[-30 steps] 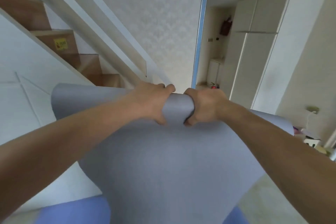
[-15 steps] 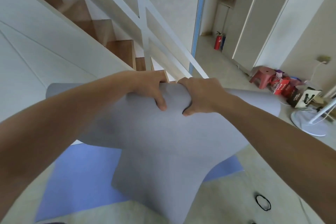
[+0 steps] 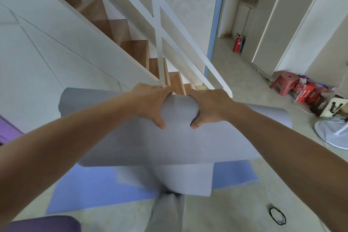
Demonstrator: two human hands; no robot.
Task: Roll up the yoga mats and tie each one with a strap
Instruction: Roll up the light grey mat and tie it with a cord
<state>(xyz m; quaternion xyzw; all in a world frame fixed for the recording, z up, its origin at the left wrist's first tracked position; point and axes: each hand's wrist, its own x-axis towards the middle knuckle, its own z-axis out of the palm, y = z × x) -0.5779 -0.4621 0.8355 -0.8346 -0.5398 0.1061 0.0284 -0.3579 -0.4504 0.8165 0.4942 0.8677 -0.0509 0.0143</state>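
While a dark purple rolled mat (image 3: 43,224) lies at the bottom left corner, closest to the camera, a black strap loop (image 3: 277,216) rests on the pale floor (image 3: 235,213) at the lower right. Between them a leg in grey trousers (image 3: 167,213) stands on the floor. Behind it a blue mat (image 3: 90,190) is spread flat on the floor. Above this mat the grey mat (image 3: 169,145) is held up in the air, and its loose end hangs down over the blue one. The left hand (image 3: 150,103) and the right hand (image 3: 211,105) grasp the top edge of the grey mat side by side, the fingers curled over the edge and the thumbs pressed on the near face. Farther away is a wooden staircase (image 3: 135,47) with a white railing (image 3: 180,30). At the right, a red stool (image 3: 284,79) and a white fan base (image 3: 331,132) are on the floor, and a red fire extinguisher (image 3: 237,43) stands far behind.
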